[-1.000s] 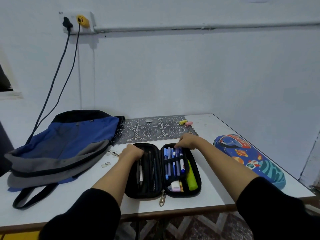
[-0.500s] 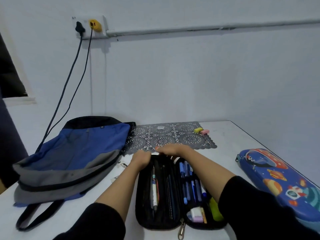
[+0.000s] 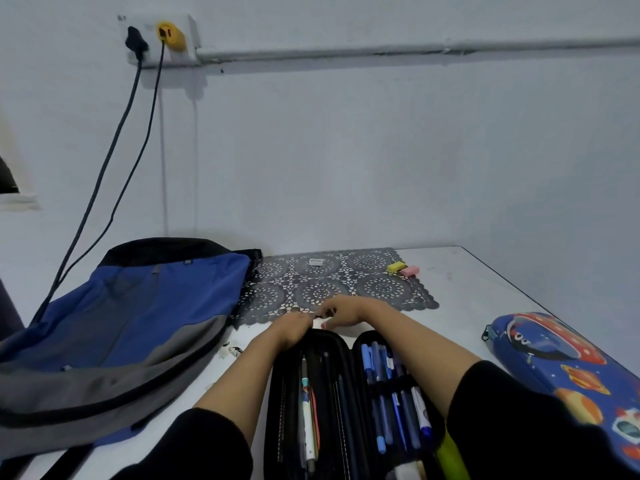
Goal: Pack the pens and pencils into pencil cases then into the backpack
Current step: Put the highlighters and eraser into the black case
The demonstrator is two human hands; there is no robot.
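- The right hand (image 3: 341, 311) leaves the pen loops and now meets the left hand (image 3: 291, 329); both curl their fingers, their hold I cannot tell.
- Both sit at the far rim of the black pencil case (image 3: 325, 393), which lies open on the bench (image 3: 460, 306) with its pens (image 3: 388, 386) stowed; closing it likely comes next.

A grey lace mat (image 3: 381, 289) (yellow eraser (image 3: 396, 266) and pink eraser (image 3: 410, 270) at its edge) lies on the white table (image 3: 467, 289).

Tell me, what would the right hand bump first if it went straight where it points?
Probably the left hand, just beside the right hand at the black pencil case's far end; how close they are is unclear.
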